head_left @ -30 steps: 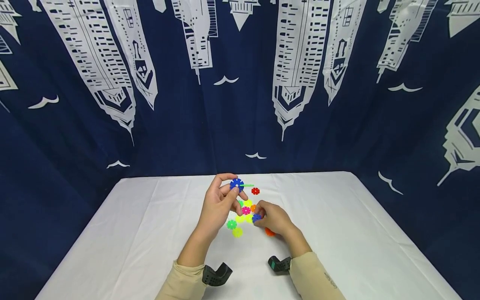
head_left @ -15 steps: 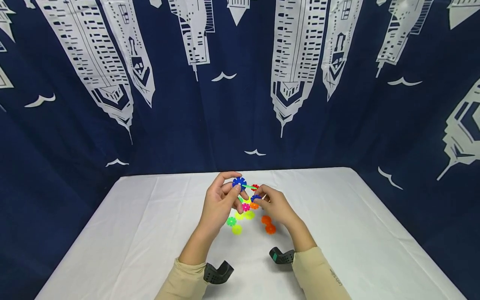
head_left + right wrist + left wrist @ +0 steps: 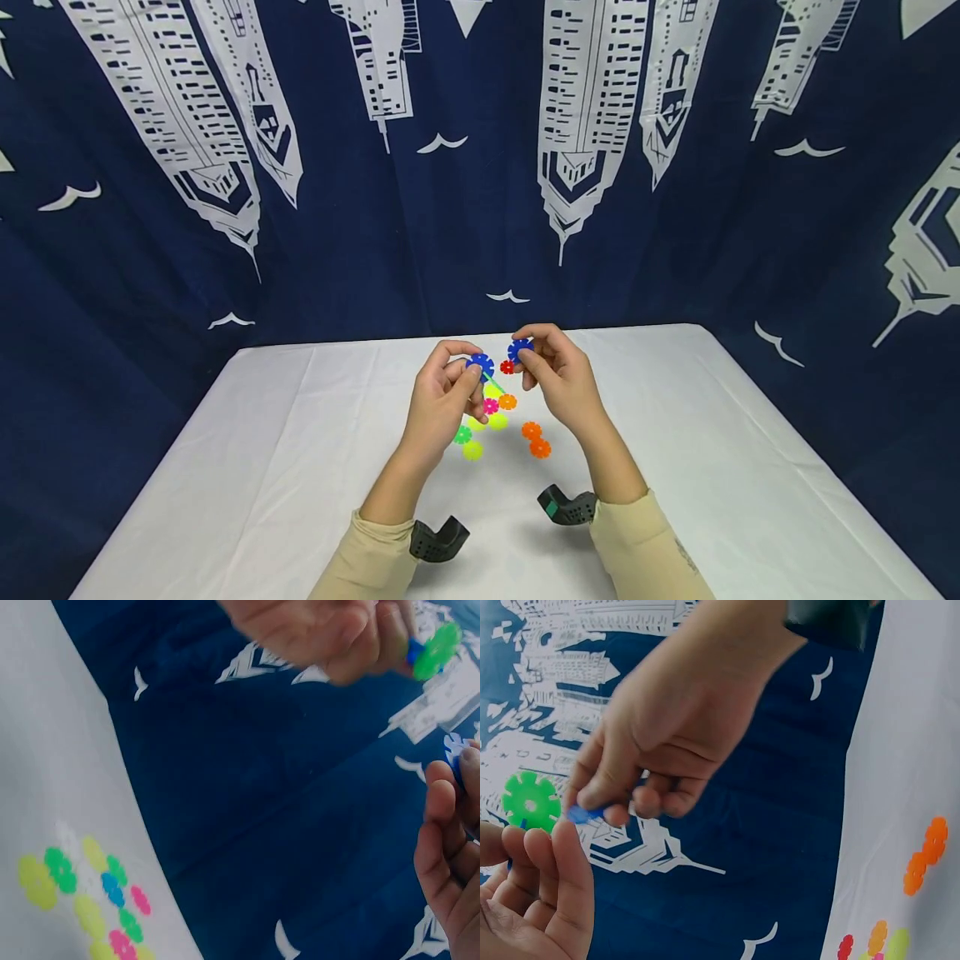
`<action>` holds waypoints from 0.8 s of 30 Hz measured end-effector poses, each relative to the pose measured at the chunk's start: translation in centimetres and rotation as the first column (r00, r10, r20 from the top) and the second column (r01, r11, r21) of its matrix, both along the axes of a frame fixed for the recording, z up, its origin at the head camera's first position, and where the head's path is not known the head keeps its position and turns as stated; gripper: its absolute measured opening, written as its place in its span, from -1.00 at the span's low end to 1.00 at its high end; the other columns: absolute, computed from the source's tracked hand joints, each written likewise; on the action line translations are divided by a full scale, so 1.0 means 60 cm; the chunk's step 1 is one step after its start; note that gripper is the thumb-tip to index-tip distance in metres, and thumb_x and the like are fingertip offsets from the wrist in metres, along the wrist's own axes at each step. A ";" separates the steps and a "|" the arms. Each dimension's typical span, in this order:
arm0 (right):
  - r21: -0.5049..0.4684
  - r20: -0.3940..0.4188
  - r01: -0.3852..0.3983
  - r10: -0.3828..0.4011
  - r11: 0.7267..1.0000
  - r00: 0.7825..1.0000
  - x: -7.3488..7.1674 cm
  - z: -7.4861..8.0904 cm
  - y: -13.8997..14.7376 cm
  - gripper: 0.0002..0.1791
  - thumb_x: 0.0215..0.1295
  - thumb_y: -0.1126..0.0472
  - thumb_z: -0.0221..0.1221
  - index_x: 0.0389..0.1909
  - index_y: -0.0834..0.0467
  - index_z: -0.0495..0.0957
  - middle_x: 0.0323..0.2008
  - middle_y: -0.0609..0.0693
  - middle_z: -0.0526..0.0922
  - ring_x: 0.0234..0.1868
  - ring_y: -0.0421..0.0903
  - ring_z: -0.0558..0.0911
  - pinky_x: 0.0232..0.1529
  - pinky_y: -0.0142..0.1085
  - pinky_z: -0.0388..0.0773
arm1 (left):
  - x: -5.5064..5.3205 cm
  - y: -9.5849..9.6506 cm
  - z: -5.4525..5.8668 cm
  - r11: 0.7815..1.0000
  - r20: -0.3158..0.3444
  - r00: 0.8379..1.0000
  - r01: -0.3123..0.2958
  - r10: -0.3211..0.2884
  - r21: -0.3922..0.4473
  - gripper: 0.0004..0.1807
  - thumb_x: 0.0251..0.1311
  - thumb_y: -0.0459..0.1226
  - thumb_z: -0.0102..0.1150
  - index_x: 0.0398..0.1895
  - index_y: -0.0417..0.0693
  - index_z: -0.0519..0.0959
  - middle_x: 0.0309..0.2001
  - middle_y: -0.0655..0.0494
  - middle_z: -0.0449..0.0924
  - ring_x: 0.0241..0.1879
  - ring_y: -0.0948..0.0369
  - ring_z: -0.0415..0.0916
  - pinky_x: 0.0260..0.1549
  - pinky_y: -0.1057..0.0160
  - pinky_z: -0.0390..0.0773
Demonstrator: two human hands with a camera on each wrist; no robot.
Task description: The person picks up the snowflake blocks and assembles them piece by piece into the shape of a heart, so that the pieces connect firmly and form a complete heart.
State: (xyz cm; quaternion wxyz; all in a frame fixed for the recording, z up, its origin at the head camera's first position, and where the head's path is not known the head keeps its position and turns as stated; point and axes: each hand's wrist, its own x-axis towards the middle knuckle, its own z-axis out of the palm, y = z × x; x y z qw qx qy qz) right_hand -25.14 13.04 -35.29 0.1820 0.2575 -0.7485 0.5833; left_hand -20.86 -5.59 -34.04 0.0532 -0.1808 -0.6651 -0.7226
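My left hand [image 3: 438,404] pinches a notched blue plastic disc [image 3: 480,367] between thumb and fingers. A green disc [image 3: 531,802], joined to that blue one, shows its face in the left wrist view; in the head view it appears edge-on. Just to the right, raised over the table, my right hand [image 3: 562,383] pinches a second blue disc [image 3: 520,350] by its rim. The two blue discs are apart. In the right wrist view the second blue disc [image 3: 454,754] stands nearly edge-on, and the green disc [image 3: 437,651] sticks out past the left hand's fingers.
Below the hands, loose discs lie on the white-covered table [image 3: 300,467]: a red one [image 3: 507,367], an orange one [image 3: 507,402], a pink one [image 3: 491,406], and several yellow and green ones. Two orange discs [image 3: 532,431] touch nearer the right arm. A patterned blue curtain [image 3: 465,233] hangs behind.
My right hand has lifted its blue disc from the loose discs up beside the left hand. The green disc in my left hand has swung from level to slanting down and right.
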 end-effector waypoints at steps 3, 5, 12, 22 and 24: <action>-0.031 -0.032 -0.026 0.025 0.999 0.999 0.009 0.008 -0.005 -0.85 0.46 0.37 0.09 -0.02 0.21 0.52 -0.43 0.25 0.58 -0.57 -0.10 0.51 -0.42 -0.41 0.60 | 0.002 -0.001 -0.001 1.000 0.008 1.000 0.013 -0.013 0.006 -0.79 0.45 -0.38 -0.05 0.09 -0.12 0.39 -0.63 0.10 0.30 -0.66 0.23 0.36 -0.54 0.35 0.63; -0.043 -0.047 -0.043 0.041 0.998 0.998 0.015 0.011 -0.009 -0.85 0.45 0.39 0.09 -0.04 0.23 0.53 -0.43 0.20 0.59 -0.57 -0.10 0.50 -0.43 -0.42 0.59 | 0.002 -0.002 -0.001 0.999 0.020 0.999 0.039 -0.039 0.013 -0.79 0.46 -0.37 -0.06 0.10 -0.12 0.37 -0.65 0.13 0.26 -0.67 0.22 0.34 -0.54 0.35 0.62; -0.070 -0.130 -0.071 0.061 0.995 0.990 0.028 0.016 -0.017 -0.85 0.42 0.44 0.08 -0.09 0.28 0.57 -0.46 0.17 0.57 -0.53 -0.13 0.50 -0.43 -0.44 0.58 | 0.003 -0.004 -0.001 0.985 0.033 0.985 0.165 -0.167 0.050 -0.79 0.49 -0.33 -0.08 0.10 -0.15 0.29 -0.72 0.15 0.33 -0.76 0.22 0.37 -0.55 0.26 0.66; -0.069 -0.245 -0.123 0.103 0.990 0.964 0.033 0.016 -0.027 -0.84 0.35 0.54 0.09 -0.12 0.35 0.56 -0.42 0.14 0.59 -0.49 -0.15 0.51 -0.40 -0.45 0.57 | 0.008 -0.008 0.003 0.948 0.026 0.957 0.283 -0.290 0.143 -0.82 0.52 -0.30 -0.13 0.07 -0.16 0.28 -0.76 0.17 0.43 -0.85 0.24 0.38 -0.64 0.28 0.63; -0.072 -0.264 -0.129 0.106 0.989 0.959 0.034 0.017 -0.029 -0.84 0.34 0.54 0.09 -0.13 0.36 0.56 -0.41 0.13 0.60 -0.49 -0.16 0.52 -0.39 -0.46 0.57 | 0.010 -0.008 0.006 0.940 0.038 0.952 0.294 -0.304 0.172 -0.84 0.52 -0.30 -0.14 0.05 -0.14 0.28 -0.76 0.17 0.40 -0.86 0.25 0.34 -0.66 0.29 0.61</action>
